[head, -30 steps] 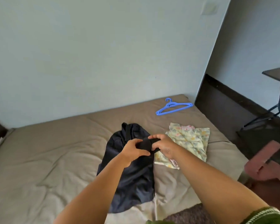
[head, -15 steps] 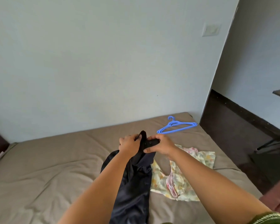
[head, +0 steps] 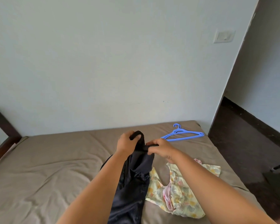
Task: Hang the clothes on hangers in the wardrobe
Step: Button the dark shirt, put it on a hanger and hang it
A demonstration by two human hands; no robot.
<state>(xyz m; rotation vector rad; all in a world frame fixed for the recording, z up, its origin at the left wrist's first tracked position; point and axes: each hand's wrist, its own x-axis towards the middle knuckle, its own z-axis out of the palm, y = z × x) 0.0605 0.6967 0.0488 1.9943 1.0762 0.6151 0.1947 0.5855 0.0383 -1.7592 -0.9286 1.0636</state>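
We log: bed (head: 39,167) fills lower frame, wall (head: 103,62) behind it. Dark garment (head: 132,183) at lower centre, top end held up between left hand (head: 127,143) and right hand (head: 162,148). Patterned garment (head: 181,196) on bed, right of it. Hangers (head: 183,135) on bed toward right, behind right hand. Switch plate (head: 224,36) on wall, upper right.

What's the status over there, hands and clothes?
Left hand and right hand both grip the dark garment, lifted off the bed. Blue hangers untouched by the wall; floral garment waiting. Nothing in the way.
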